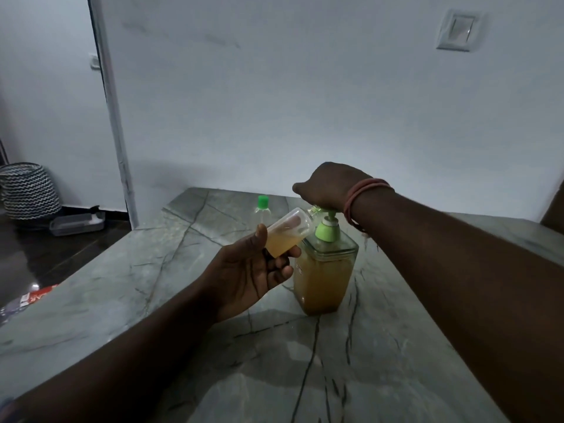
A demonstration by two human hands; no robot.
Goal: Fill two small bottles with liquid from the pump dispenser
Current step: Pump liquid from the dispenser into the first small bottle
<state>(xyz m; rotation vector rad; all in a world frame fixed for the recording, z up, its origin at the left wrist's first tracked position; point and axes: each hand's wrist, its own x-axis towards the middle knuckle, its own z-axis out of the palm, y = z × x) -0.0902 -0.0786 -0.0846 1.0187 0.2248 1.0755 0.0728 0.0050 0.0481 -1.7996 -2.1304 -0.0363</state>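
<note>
A square clear pump dispenser [323, 279] with a green pump and amber liquid stands on the marble table [213, 361]. My right hand [329, 187] presses down on the pump head, which it hides. My left hand [250, 276] grips a small clear bottle [287, 236], tilted with its open mouth against the nozzle; it is partly filled with amber liquid. A second small bottle [262, 207] with a green cap stands farther back on the table, apart from both hands.
A white wall rises just behind the table. To the left, on the dark floor, sit a zigzag-patterned basket [29, 190] and a clear flat container [77, 223]. A red packet [38, 296] lies by the table's left edge.
</note>
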